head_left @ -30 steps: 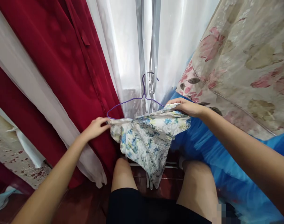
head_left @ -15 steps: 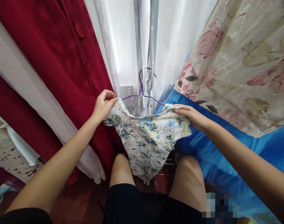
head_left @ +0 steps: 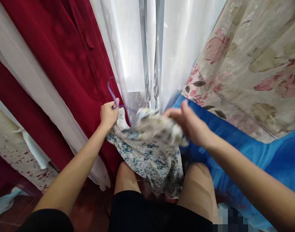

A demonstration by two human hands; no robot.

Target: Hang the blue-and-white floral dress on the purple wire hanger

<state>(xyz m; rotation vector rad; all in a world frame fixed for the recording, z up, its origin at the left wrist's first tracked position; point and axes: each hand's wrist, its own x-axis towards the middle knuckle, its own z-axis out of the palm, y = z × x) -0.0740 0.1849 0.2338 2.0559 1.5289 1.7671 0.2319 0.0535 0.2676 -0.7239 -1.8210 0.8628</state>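
Observation:
A small floral garment (head_left: pixel 149 151) in white, blue and yellow hangs in front of my knees, bunched and blurred at its top. My left hand (head_left: pixel 109 113) is closed as a fist on the garment's left corner and on a thin purple wire hanger (head_left: pixel 112 93), whose hook sticks up above my fist. My right hand (head_left: pixel 187 124) is smeared by motion at the garment's right upper edge, and whether it grips the cloth is unclear.
A red garment (head_left: pixel 65 64) and white sheer curtain (head_left: pixel 128 48) hang at left and centre, with metal rods (head_left: pixel 149 64) behind. A flowered beige cloth (head_left: pixel 246 64) and a blue cloth (head_left: pixel 246 151) hang at right. My bare knees are below, over a dark red floor.
The hanger has come off the rods and now sits in my left fist, tilted left. The spread garment has collapsed into a bunch as my right hand moved inward and up.

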